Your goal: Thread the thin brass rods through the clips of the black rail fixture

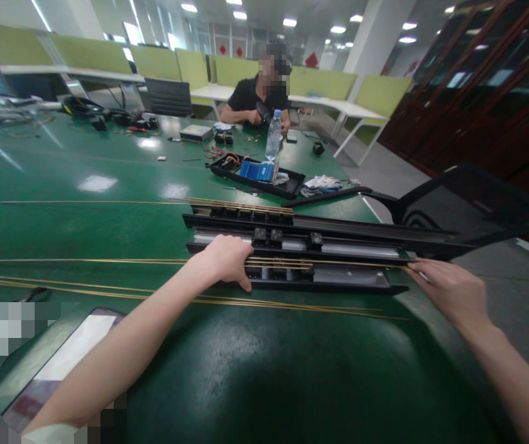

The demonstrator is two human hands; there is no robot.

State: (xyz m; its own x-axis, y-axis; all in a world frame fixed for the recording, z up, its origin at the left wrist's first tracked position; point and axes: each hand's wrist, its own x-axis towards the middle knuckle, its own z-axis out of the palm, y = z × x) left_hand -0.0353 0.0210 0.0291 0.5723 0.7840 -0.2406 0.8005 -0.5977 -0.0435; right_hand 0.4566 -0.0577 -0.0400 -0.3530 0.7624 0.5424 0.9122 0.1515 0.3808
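Note:
Three long black channels lie side by side across the green table. My left hand [227,259] is closed over the nearest black channel [352,276], with the thumb on its near side and the fingers over the top. Thin brass-coloured rods [283,264] run along this channel, pass under my left hand and stretch far to the left. Small black blocks [276,238] sit inside the channels. At the right end of the near channel, my right hand [454,293] is closed in a pinch. A small silvery piece shows at its fingers, too little to name.
More rods [292,304] lie loose in front. A phone [73,351] is at lower left. Beyond the channels are a black tray [292,182] with a blue part, a water bottle [274,135] and cloth gloves [322,185]. A person [250,98] sits opposite. A chair [477,197] stands right.

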